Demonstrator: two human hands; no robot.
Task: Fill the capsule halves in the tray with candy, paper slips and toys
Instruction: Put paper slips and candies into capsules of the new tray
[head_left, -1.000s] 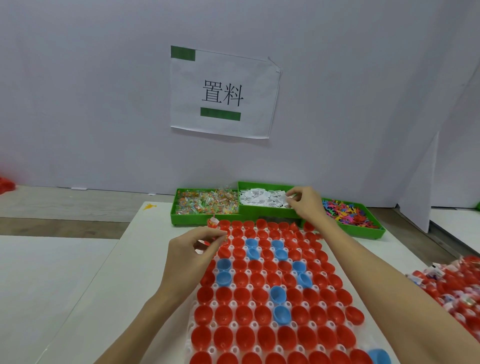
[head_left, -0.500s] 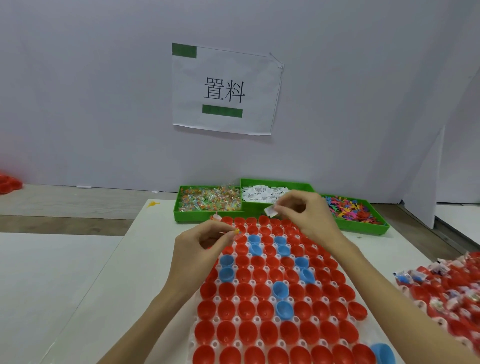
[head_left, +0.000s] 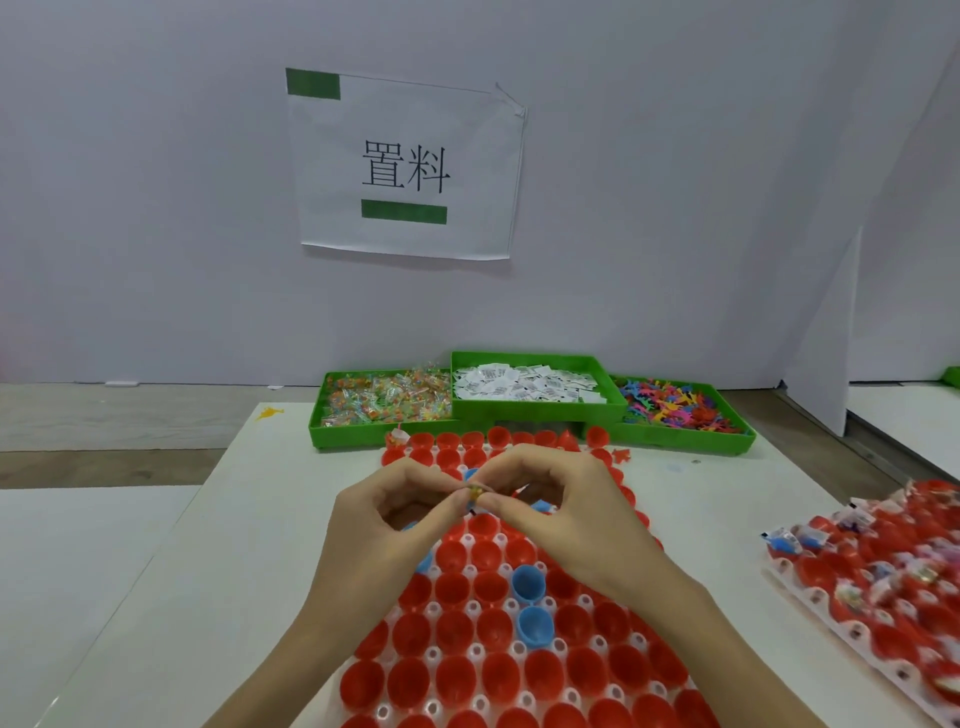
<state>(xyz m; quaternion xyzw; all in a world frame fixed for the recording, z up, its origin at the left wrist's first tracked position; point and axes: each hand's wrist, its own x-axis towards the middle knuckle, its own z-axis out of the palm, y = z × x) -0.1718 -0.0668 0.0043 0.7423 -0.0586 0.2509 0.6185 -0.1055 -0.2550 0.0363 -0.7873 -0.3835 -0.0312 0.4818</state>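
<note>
A white tray (head_left: 511, 605) of red and a few blue capsule halves lies before me on the table. My left hand (head_left: 387, 525) and my right hand (head_left: 563, 512) meet fingertip to fingertip above its far part. Between the fingertips sits a small wrapped candy (head_left: 476, 491), pinched from both sides. Whether my right hand also holds a paper slip is hidden. Behind the tray stand three green bins: candy (head_left: 382, 402), paper slips (head_left: 524, 387) and coloured toys (head_left: 675, 408).
A second tray (head_left: 883, 571) of filled red capsule halves lies at the right edge. One filled capsule half (head_left: 397, 439) sits at the tray's far left corner. A paper sign (head_left: 405, 166) hangs on the white wall. Bare table lies to the left.
My right hand came back from the paper slip bin toward me. My left hand moved right, and both hands now meet over the tray around the candy.
</note>
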